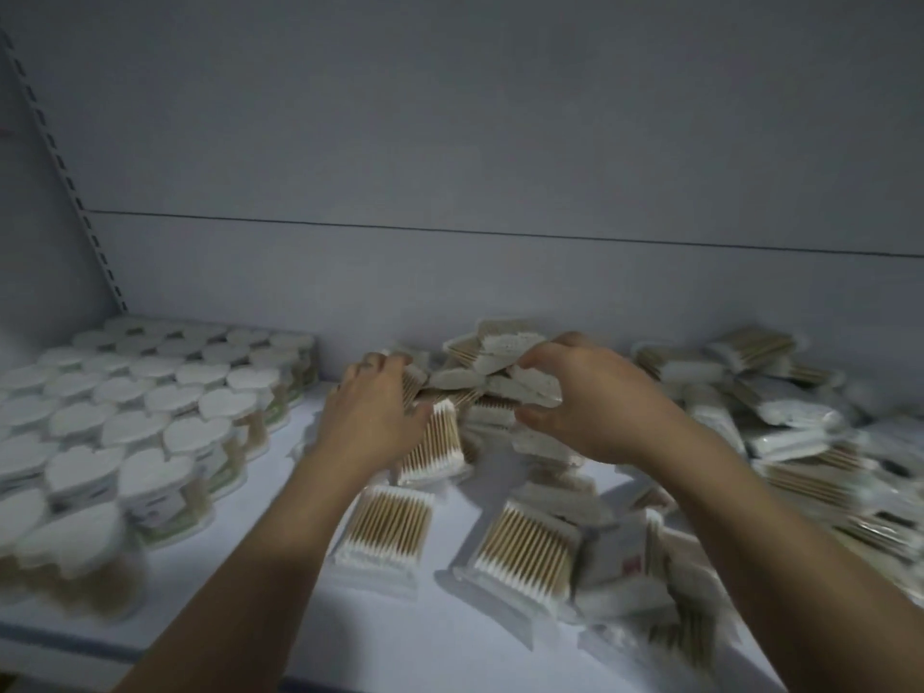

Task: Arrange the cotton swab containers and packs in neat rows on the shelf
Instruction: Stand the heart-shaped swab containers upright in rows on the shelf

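Grasp | left hand curls round swab pack | right hand pinches piled packs

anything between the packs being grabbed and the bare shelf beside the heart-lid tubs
Nothing visible. The bare shelf strip lies right beside the left hand and the gripped packs; other loose packs lie only nearer the front.

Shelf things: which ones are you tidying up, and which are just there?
For the job: heart-lid containers, in rows on the left; swab packs, heaped up; left hand and right hand, both gripping packs; shelf.
Just there: back wall; slotted rail.
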Available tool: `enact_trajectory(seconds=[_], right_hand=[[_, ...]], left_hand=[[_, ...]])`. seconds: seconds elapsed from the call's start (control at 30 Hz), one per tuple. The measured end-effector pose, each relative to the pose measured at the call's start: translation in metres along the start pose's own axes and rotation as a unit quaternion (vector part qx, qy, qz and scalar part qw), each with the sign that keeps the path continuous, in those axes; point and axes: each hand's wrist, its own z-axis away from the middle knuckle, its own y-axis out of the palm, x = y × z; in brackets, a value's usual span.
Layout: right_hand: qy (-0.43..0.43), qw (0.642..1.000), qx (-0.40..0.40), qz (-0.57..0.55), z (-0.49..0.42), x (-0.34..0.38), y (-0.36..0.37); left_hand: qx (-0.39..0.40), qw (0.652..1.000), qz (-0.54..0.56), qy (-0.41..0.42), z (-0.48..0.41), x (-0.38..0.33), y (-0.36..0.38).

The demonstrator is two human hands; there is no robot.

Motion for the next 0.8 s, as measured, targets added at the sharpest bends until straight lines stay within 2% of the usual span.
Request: enact_trajectory(seconds=[0.13,0.3,0.43,0.5,0.67,0.8], right_hand=[[0.034,0.999,-0.016,0.035,-0.009,-0.036,0.0],[0.075,0.994,0.011,0.079,-0.014,-0.084,-0.005],[0.119,0.989,-0.064,0.057,-0.001,-0.109,-0.019],[0.122,0.987,-0.087,0.051,0.005,-0.113,-0.021],[0.146,0.986,-0.074,0.036,0.018,-0.118,-0.025],[0.163,0.982,-0.039,0.091,0.037,-0.111,-0.031]], left_hand=[[-0.018,0.999,0.032,0.039,-0.004,-0.016,0.008],[-0.023,0.994,0.052,0.09,-0.017,-0.048,0.01],[-0.044,0.991,0.067,0.106,-0.03,-0.054,0.006],[-0.053,0.985,0.078,0.147,-0.031,-0.06,0.004],[-0.056,0.952,0.083,0.29,-0.026,-0.09,0.008],[-0.048,0.93,0.088,0.354,-0.023,-0.112,0.017]])
